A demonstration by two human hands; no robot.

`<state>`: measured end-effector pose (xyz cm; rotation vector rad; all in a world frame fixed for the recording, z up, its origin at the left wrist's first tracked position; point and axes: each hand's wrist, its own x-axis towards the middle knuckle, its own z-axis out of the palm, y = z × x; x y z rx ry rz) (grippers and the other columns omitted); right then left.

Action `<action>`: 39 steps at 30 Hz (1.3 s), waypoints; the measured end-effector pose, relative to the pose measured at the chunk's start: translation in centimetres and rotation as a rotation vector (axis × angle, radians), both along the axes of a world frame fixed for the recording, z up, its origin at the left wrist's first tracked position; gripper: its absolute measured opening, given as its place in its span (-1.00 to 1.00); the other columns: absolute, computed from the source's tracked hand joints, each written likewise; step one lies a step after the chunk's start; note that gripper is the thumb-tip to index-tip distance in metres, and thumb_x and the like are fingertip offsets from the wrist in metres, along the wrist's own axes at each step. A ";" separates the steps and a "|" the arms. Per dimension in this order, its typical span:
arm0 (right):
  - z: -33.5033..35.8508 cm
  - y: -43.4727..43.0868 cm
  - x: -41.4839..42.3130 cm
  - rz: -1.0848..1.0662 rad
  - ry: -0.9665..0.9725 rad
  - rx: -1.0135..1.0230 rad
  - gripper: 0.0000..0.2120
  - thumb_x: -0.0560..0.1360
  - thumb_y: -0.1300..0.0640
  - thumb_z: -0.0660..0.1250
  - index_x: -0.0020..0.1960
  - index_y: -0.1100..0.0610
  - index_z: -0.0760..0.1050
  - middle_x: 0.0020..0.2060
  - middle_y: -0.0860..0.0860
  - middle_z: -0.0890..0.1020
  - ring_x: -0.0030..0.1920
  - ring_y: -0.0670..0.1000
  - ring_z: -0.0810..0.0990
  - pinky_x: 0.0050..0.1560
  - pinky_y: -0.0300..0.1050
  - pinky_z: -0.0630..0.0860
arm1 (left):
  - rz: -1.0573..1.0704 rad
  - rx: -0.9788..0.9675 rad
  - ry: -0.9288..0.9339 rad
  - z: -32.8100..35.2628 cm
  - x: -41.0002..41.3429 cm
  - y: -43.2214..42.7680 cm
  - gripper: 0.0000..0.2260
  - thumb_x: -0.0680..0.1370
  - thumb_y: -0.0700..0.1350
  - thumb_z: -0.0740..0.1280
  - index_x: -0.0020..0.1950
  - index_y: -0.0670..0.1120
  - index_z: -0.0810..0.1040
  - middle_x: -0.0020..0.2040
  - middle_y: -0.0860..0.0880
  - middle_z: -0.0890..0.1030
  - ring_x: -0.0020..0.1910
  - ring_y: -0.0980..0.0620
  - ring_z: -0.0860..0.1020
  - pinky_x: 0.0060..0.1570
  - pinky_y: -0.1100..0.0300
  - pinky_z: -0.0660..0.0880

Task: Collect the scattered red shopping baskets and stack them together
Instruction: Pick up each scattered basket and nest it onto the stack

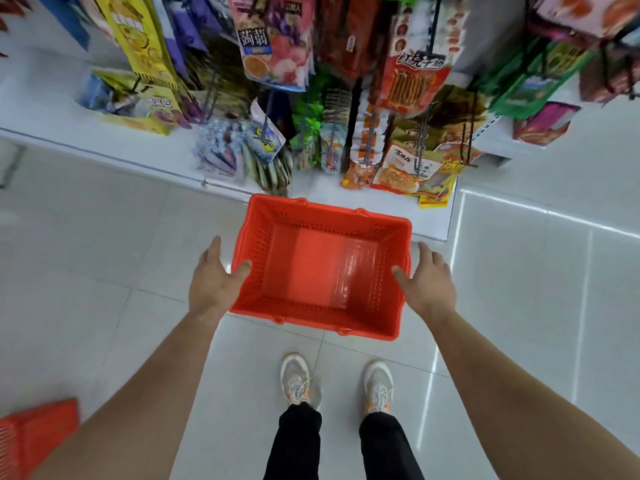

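Red perforated plastic shopping basket at centre on white tiled floor. Left hand at 9, right hand at 3 — grip spread open, holding nothing, seemingly flanking for a balanced lift. Second red basket at 8 o'clock.

A hanging pink pouch reads 蒟蒻; a red packet, 红烧.

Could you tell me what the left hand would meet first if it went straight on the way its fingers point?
The left hand would pass alongside the red basket, not into it, then probably reach the hanging snack packets over the white shelf base; depth is unclear.
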<state>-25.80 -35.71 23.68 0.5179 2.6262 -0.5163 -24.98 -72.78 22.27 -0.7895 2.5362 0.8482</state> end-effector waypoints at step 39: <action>34.4 -23.2 77.6 2.443 0.039 -0.127 -0.19 0.42 -0.28 0.35 0.52 0.06 0.18 0.37 0.12 0.35 0.37 0.19 0.31 0.26 0.10 0.37 | 2.106 -0.143 0.031 33.2 96.0 34.5 -0.28 0.47 0.24 0.38 0.52 -0.07 0.30 0.45 -0.13 0.39 0.39 -0.17 0.42 0.32 -0.12 0.39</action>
